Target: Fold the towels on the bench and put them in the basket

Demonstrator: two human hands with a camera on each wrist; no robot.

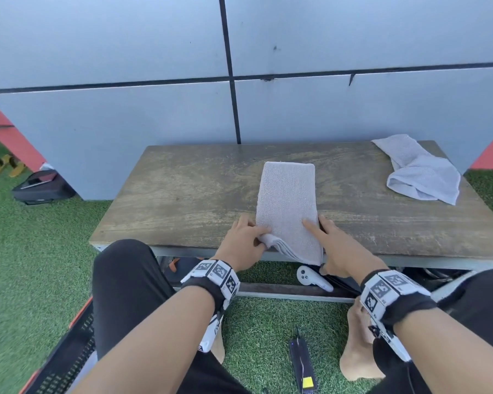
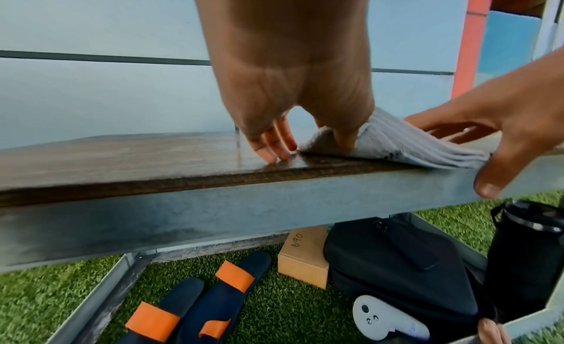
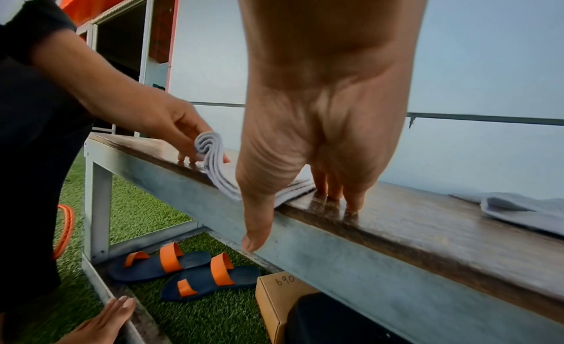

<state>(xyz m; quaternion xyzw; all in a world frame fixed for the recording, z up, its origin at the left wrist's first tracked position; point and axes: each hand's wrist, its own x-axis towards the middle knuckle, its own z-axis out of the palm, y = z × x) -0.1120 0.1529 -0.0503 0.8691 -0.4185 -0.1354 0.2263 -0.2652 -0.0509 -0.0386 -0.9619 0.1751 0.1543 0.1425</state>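
A grey towel [image 1: 286,206], folded into a long strip, lies on the middle of the wooden bench [image 1: 182,194], its near end hanging over the front edge. My left hand [image 1: 248,240] pinches the towel's near left corner and lifts its stacked layers [image 3: 210,146]. My right hand [image 1: 333,245] lies flat at the near right side. Its index finger is on the towel, its other fingers touch the wood, and its thumb hangs in front of the bench's edge. A second towel [image 1: 421,172] lies crumpled at the far right. The black and orange basket [image 1: 66,356] stands on the grass by my left leg.
A panelled wall rises right behind the bench. Under the bench are blue and orange sandals [image 2: 213,301], a cardboard box [image 2: 305,255], a black case [image 2: 396,265], a white controller [image 1: 310,277] and a dark bottle [image 2: 525,252]. A black device [image 1: 302,362] lies on the grass.
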